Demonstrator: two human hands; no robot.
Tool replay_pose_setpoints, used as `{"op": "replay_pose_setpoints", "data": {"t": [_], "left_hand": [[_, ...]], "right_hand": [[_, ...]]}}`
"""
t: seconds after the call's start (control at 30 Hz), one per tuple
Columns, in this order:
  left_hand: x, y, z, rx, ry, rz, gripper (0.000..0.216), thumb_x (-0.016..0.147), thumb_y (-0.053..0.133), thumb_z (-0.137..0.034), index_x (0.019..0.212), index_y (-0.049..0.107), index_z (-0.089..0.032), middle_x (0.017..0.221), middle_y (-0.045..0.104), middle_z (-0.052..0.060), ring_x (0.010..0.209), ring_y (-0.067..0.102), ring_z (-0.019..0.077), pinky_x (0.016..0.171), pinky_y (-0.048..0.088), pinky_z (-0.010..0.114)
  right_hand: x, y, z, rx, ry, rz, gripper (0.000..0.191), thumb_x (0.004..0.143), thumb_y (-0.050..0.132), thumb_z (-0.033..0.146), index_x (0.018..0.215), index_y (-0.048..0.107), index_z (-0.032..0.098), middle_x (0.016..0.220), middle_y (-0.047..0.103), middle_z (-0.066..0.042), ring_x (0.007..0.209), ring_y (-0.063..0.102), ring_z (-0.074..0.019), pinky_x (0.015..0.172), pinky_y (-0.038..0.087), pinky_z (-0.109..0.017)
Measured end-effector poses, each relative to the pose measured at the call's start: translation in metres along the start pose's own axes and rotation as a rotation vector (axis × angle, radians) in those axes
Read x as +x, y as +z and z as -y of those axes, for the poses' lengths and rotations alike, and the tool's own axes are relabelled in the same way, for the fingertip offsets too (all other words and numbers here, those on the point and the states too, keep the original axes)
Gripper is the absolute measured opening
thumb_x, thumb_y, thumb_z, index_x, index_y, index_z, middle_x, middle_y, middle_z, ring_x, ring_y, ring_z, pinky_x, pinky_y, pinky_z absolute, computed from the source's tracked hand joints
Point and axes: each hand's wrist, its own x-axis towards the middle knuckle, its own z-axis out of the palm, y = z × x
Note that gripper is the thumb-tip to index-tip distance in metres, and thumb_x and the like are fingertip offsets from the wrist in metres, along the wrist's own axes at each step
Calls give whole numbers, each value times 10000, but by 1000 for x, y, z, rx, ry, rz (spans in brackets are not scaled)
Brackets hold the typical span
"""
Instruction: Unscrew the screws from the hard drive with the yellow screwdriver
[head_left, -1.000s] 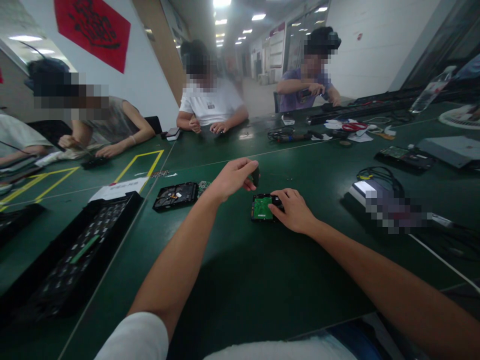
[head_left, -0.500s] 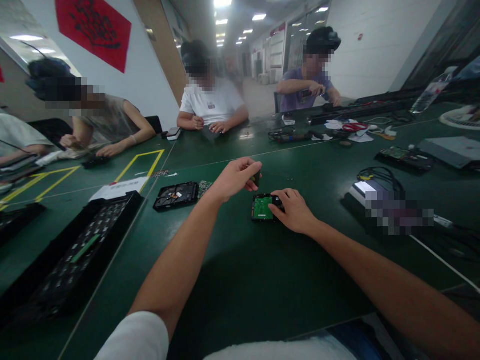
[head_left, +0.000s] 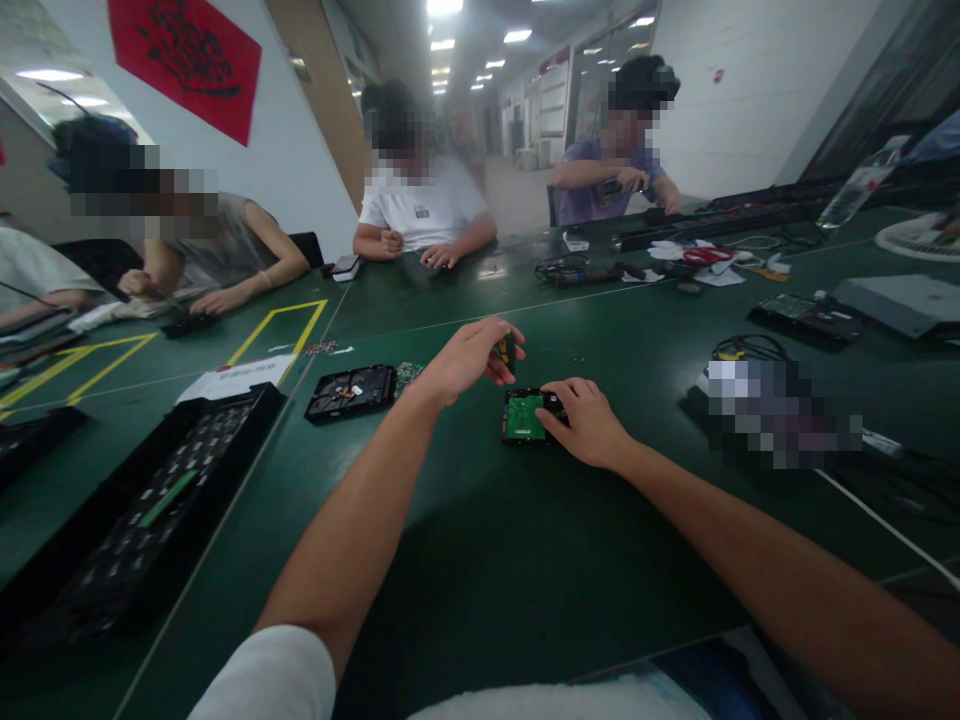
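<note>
A hard drive point(head_left: 523, 416) lies on the green table point(head_left: 480, 560) with its green circuit board facing up. My right hand point(head_left: 589, 423) rests on its right side, fingers curled over the edge and holding it down. My left hand point(head_left: 469, 358) hovers just above and behind the drive, fingers pinched round a small dark part point(head_left: 508, 351) with a yellowish mark. A second hard drive point(head_left: 351, 390), its cover off, lies to the left of my left hand.
A long black tray point(head_left: 142, 500) of parts sits at the left, with a white paper point(head_left: 232, 378) behind it. Cables point(head_left: 750, 348) and a blurred device lie to the right. Other people work along the far and left table edges. Yellow tape marks the table's left.
My left hand has turned the small dark part slightly between its fingers, showing a yellowish mark. The right hand and the hard drive have stayed put.
</note>
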Motion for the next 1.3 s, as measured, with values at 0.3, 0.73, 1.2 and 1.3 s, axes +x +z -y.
{"op": "replay_pose_setpoints", "data": {"t": [0.3, 0.73, 1.2, 1.3], "left_hand": [[1, -1, 3, 176, 42, -76, 321, 1026, 639, -481, 899, 608, -188, 732, 669, 14, 571, 704, 142, 519, 537, 220], [-1, 2, 0, 91, 45, -6, 271, 1035, 640, -425, 965, 673, -165, 923, 760, 70, 579, 701, 112, 531, 546, 219], [1, 1, 1, 2, 2, 21, 284, 1088, 474, -342, 1026, 680, -156, 987, 748, 78, 602, 721, 130, 547, 567, 239], [1, 0, 0, 53, 9, -22, 256, 1076, 519, -354, 977, 650, -158, 910, 733, 61, 586, 722, 136, 523, 553, 227]], "right_hand": [[1, -2, 3, -14, 10, 16, 484, 1044, 486, 574, 1414, 586, 279, 1340, 612, -149, 1270, 545, -354, 1058, 477, -532], [0, 0, 0, -20, 7, 3, 478, 1044, 498, 569, 1413, 584, 279, 1338, 608, -148, 1266, 541, -353, 1062, 466, -532], [1, 1, 0, -27, -4, 2, 476, 1046, 500, 551, 1411, 589, 258, 1316, 615, -155, 1257, 541, -358, 1055, 466, -535], [1, 1, 0, -14, -7, -2, 476, 1048, 499, 556, 1416, 586, 267, 1324, 613, -150, 1261, 541, -354, 1054, 468, -529]]}}
